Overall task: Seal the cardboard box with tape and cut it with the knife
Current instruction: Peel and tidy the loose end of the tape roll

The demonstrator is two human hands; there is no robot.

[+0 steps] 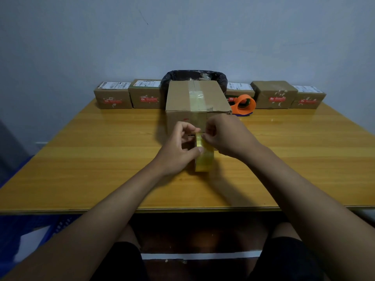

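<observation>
A brown cardboard box (182, 98) stands in the middle of the wooden table (91, 159), with a strip of clear tape running along its top seam and down its front face. Just in front of it a yellowish roll of tape (205, 161) stands on edge. My left hand (178, 151) grips the roll from the left side. My right hand (225, 134) pinches the tape's loose end at the top of the roll, close to the box's front. No knife is visible.
An orange tape dispenser (244, 105) lies right of the box. Several small labelled parcels (112, 96) line the table's far edge against the wall. A bin with a black bag (194, 77) stands behind the box.
</observation>
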